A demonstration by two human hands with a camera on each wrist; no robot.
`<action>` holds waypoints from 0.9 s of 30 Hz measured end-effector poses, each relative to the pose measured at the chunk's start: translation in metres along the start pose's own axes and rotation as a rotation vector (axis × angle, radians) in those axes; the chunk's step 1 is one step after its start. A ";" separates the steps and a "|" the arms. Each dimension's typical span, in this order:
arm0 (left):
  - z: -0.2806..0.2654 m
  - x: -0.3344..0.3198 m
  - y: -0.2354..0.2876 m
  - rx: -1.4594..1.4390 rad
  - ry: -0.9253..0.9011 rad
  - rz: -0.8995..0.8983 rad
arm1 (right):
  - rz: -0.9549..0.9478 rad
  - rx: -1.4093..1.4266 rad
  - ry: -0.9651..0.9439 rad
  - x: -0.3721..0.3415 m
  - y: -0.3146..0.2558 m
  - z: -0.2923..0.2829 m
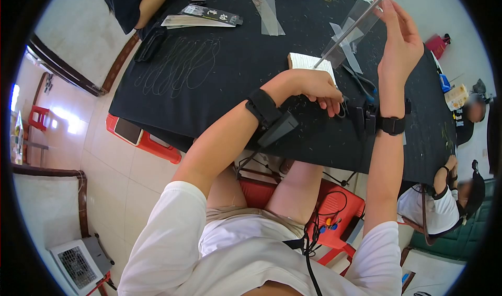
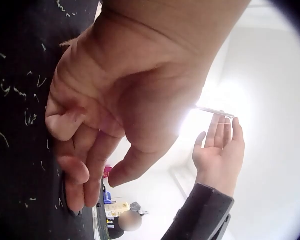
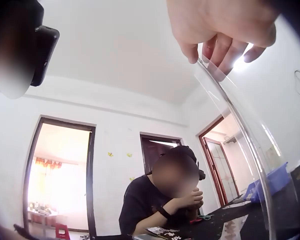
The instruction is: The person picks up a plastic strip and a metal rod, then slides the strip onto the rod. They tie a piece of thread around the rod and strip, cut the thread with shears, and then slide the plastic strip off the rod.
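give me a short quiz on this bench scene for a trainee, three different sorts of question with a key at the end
1. Multiple choice: what does the right hand hold up along with a clear plastic sheet?
A) a pair of scissors
B) a thin metal rod
C) a paintbrush

2. True or false: the white block lies between the looped cord and the blue-handled pliers.

3. Fill in the blank: the stool jutting out at the left edge of the table is coloured ____.

Key: 1 B; 2 true; 3 red
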State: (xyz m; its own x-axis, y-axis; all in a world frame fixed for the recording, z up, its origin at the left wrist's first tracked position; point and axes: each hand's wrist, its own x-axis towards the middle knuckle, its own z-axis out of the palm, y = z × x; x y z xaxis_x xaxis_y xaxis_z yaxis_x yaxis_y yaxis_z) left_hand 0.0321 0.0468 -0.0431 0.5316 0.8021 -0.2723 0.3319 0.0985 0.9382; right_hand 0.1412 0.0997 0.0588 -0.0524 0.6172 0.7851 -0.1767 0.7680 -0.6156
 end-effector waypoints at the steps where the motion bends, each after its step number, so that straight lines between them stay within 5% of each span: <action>1: 0.000 0.000 0.000 -0.002 0.007 0.000 | 0.014 0.023 0.007 0.002 0.001 0.000; 27: -0.001 0.002 -0.002 -0.003 -0.006 -0.003 | 0.027 -0.047 0.057 0.014 0.005 -0.002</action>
State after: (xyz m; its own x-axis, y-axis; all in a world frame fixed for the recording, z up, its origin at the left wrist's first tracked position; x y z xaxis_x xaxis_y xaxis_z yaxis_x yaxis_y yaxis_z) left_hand 0.0316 0.0487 -0.0454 0.5351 0.7984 -0.2761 0.3313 0.1023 0.9380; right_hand 0.1415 0.1129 0.0663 0.0001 0.6452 0.7640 -0.1294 0.7576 -0.6397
